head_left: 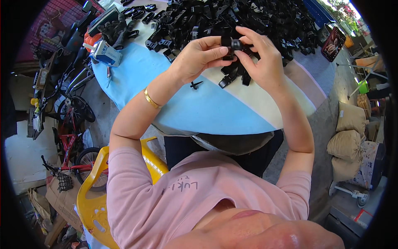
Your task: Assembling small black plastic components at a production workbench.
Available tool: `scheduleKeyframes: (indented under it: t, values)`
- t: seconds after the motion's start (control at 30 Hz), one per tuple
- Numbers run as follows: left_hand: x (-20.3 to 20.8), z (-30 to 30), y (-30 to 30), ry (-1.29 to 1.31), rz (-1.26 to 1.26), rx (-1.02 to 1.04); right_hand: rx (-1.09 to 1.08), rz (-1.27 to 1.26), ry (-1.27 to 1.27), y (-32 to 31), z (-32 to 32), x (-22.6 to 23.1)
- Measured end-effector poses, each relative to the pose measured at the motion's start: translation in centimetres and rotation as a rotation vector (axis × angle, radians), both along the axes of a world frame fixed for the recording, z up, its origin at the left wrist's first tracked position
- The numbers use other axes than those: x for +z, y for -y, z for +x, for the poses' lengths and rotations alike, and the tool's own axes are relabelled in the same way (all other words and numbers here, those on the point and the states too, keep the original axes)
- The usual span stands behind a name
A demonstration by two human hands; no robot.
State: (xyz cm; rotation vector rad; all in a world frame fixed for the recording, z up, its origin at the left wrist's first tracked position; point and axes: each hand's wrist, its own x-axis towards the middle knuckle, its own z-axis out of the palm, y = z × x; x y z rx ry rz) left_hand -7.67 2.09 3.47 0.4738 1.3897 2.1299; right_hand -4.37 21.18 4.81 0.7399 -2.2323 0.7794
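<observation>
Both of my hands meet over the near edge of a large pile of black plastic clip-like parts (248, 18). Between them is a small black plastic part with a rounded knob (236, 45); its exact kind is not clear. My left hand (197, 58) pinches its left side with thumb and fingers. From the right, my right hand (265, 62) grips the knob end between thumb and fingers, the index finger raised. Just below the hands lie a few loose black clip-like parts (232, 78). A thin black cross-shaped piece (196, 85) rests alone on the cloth.
The table has a blue, cream and grey cloth (178, 110). At its left are a blue-and-white box (107, 54) and dark gloves (118, 31). A phone (333, 44) stands upright at the right edge. Nearby are a yellow chair (93, 207), a red bicycle (68, 143) and stuffed sacks (348, 143).
</observation>
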Motion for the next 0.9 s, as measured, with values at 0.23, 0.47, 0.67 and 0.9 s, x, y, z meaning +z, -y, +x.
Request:
scheduleKeyframes:
  t: [0.23,0.47,0.67,0.9]
  values:
    - [-0.4,0.4,-0.1,0.012,0.048,-0.019,0.088,-0.318,0.057,0.4,0.6,-0.1]
    - [-0.5,0.7,-0.3,-0.011,0.094,0.03,0.067,-0.226,-0.163,0.9,0.8,-0.5]
    - [-1.2,0.4,-0.2,-0.051,0.132,0.1,0.181,-0.171,-0.129,1.1,0.9,-0.8]
    - [-1.0,1.1,-0.7,-0.059,0.089,0.162,0.124,-0.032,-0.13,1.1,1.1,-0.9]
